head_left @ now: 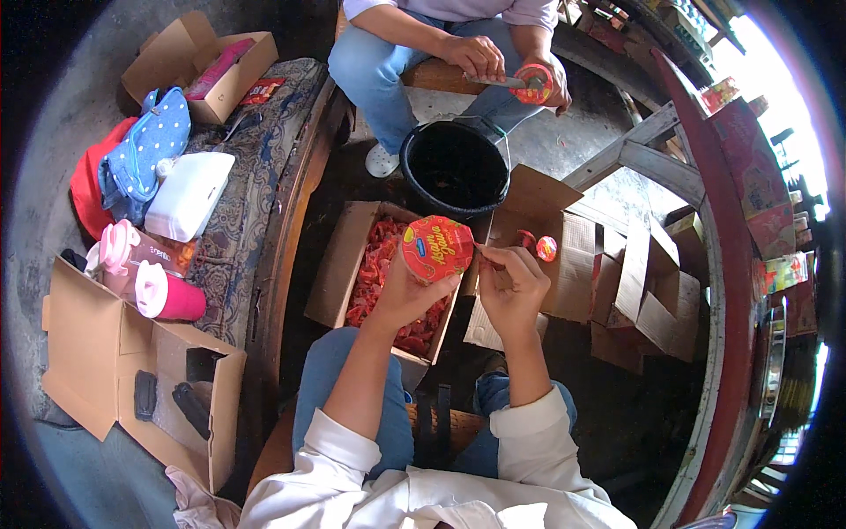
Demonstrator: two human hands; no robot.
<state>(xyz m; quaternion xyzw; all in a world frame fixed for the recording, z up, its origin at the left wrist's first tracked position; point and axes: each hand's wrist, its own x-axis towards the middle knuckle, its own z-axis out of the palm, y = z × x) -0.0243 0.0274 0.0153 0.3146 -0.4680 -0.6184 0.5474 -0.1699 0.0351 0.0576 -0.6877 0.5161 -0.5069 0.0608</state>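
Note:
My left hand [407, 293] is wrapped round a cup with a round red printed lid [438, 249], its top tilted up toward me. At the cup's right rim, my right hand [520, 284] is closed in a pinch. A thin dark bit shows between those fingertips and the rim, too small to name. Below the cup, an open cardboard box [330, 271] holds a heap of red scraps [377, 251]. To the right, a second open box [564, 295] has a small red-topped cup [546, 249] in it.
Across from me a seated person's hands [476, 57] hold a blade-like tool and a red-lidded cup over a black bucket [411, 163]. On the left, a patterned bench [264, 167] bears bags, a white container and pink tumblers [172, 293]. A red-and-white wooden frame [723, 353] stands at right.

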